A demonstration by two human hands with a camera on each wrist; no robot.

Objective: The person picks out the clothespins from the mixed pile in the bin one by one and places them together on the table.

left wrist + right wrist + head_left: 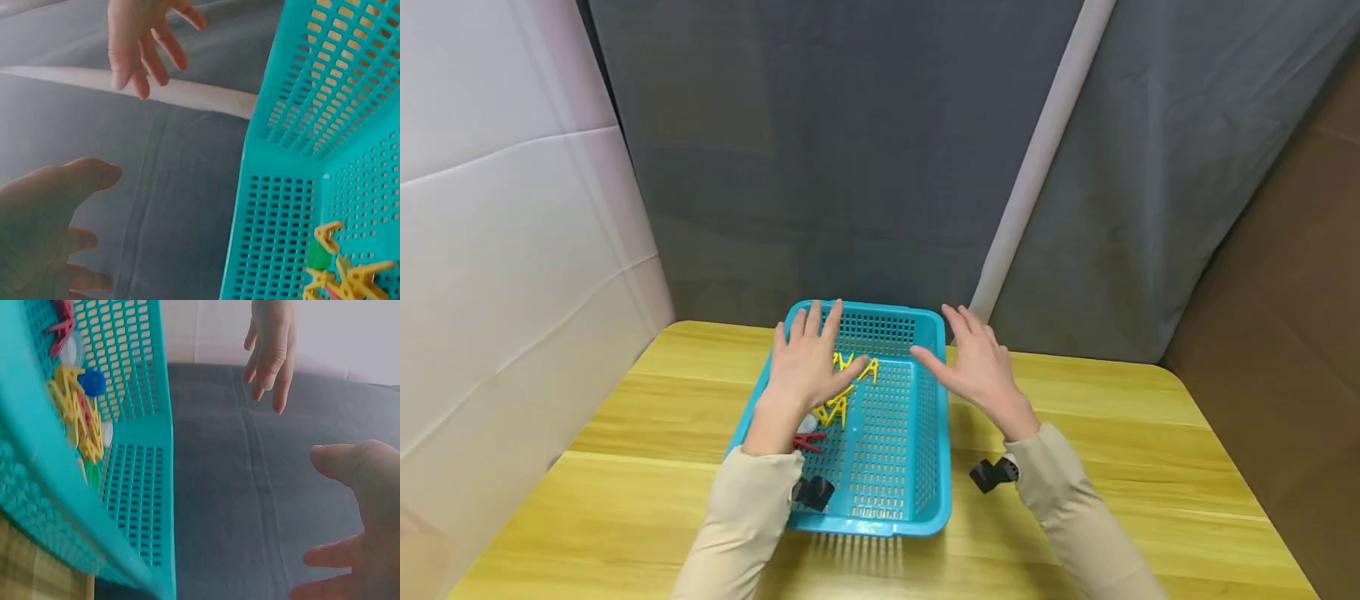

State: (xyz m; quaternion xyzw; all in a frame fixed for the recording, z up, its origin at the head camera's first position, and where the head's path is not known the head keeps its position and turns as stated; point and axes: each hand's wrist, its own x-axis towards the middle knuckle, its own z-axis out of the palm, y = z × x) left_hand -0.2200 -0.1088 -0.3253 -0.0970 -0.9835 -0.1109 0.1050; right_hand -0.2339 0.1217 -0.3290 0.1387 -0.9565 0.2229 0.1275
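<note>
**Stiff, light basket [917, 527] best held by its long sides**

The turquoise basket is on the wooden table [1105, 467], its far end near the grey curtain [865, 167]. Your left hand [805, 367] hangs over its left side, and your right hand [981, 367] is just beyond the far part of its right rim. Your 2 hands hold nothing: the fingers are straight and spread, thumbs held wide, and the wrist views show each hand apart from the plastic.

Expect the basket to feel light and fairly stiff. Its thin, perforated walls probably flex a little if you squeeze hard, so support it rather than pinch it. The smooth rolled rim may be slick; hook your fingers under it midway along the 2 long sides to keep it level.

The load lies off to the left, so that side may weigh slightly more. Yellow clips [356, 281] are heaped there, with red clips [808, 442], a pale disc [807, 424], a blue cap [92, 382] and a green cap [319, 256]. They look small, hard and loose, likely to slide if you tilt the basket. Take any clip by its handle ends; its spring should resist a little.
</note>
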